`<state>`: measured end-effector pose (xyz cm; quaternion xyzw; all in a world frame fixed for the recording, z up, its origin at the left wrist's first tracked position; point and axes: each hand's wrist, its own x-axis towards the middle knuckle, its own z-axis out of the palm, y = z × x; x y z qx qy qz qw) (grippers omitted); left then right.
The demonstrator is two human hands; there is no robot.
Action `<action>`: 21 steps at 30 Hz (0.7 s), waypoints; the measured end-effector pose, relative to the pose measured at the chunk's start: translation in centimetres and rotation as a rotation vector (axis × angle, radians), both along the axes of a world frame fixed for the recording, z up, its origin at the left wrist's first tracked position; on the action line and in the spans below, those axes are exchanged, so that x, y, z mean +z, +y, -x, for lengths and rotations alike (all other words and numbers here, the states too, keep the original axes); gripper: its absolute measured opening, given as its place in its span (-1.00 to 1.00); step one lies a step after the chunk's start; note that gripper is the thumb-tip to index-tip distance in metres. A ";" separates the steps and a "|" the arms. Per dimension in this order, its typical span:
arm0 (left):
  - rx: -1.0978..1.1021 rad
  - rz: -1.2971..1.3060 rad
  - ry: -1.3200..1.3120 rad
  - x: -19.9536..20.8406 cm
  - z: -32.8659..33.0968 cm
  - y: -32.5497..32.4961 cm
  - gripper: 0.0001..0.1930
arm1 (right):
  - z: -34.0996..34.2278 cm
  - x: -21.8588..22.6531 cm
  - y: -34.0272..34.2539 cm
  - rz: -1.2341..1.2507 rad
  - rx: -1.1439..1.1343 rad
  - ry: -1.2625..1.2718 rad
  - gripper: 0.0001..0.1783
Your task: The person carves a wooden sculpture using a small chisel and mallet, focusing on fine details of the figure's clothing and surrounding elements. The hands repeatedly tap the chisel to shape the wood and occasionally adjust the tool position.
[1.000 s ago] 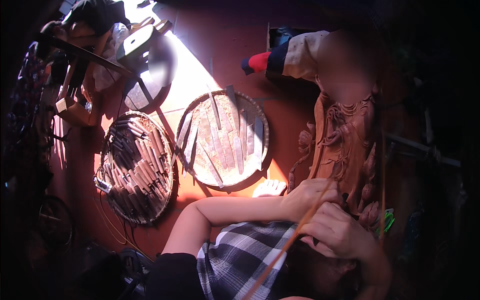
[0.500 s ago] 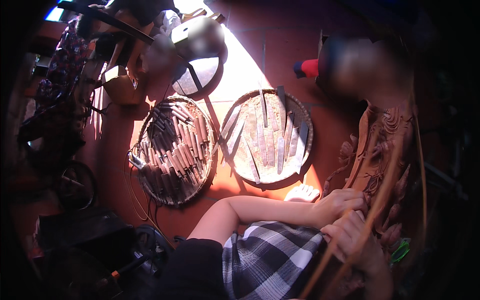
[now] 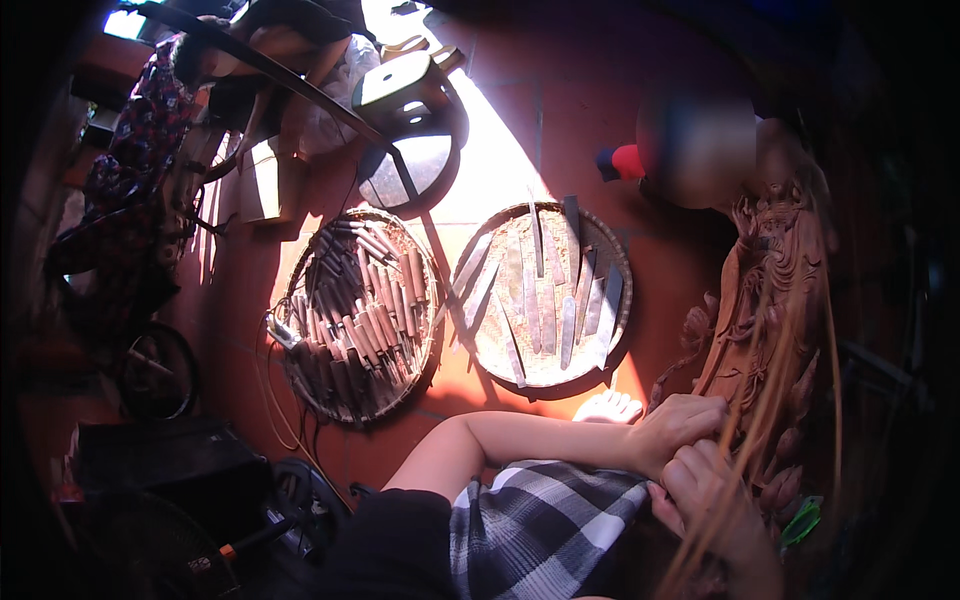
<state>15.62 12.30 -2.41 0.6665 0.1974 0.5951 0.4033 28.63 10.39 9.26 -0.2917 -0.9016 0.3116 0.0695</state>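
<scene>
Head view, left hand [image 3: 680, 428]: it is resting curled against the lower edge of the carved wooden figure [image 3: 775, 320], fingers bent; whether it is pinching a tool is too dark to tell.
Head view, right hand [image 3: 710, 495]: it is sitting just below the left hand, clenched around a thin cane-like stick [image 3: 745, 470] that is slanting up across the carving.
Carving: it is standing right of both hands, touching them (dense relief of petals and folds).
How it is likely handling: probably heavy and stiff, with fragile raised detail; the plainer outer edge looks the safer hold.
Beyond the hands, left: a round woven tray [image 3: 612, 262] is holding flat blades.
Further left: a second tray [image 3: 300, 285] is carrying wooden-handled chisels.
Far side: a stool [image 3: 405, 85] is catching sunlight.
</scene>
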 end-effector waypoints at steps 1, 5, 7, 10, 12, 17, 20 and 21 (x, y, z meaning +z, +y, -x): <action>0.000 -0.018 -0.017 0.0 -0.1 0.1 -0.74 | 0.1 0.1 0.1 -0.003 -0.010 -0.006 -0.79; 0.002 -0.068 -0.026 0.4 -0.1 0.5 -0.72 | 0.2 0.3 0.0 0.007 -0.059 0.026 -0.79; 0.012 -0.111 -0.028 0.7 0.0 1.3 -0.72 | -0.1 -0.1 0.1 0.011 -0.056 0.073 -0.79; 0.029 -0.102 -0.011 -0.5 -0.3 1.4 -0.67 | -0.2 -0.6 0.5 0.035 -0.052 0.095 -0.78; 0.081 -0.139 0.080 -0.4 -0.3 1.7 -0.65 | -0.1 -0.7 0.7 0.056 -0.099 0.125 -0.78; 0.131 -0.176 0.198 -0.5 -0.5 1.9 -0.69 | -0.6 -1.2 0.3 0.112 -0.243 0.239 -0.83; 0.178 -0.169 0.222 -0.1 -1.2 1.8 -0.69 | -0.8 -1.9 -0.3 0.126 -0.295 0.250 -0.81; 0.193 -0.161 0.228 0.0 -1.3 1.7 -0.69 | -0.9 -1.9 -0.3 0.142 -0.297 0.231 -0.79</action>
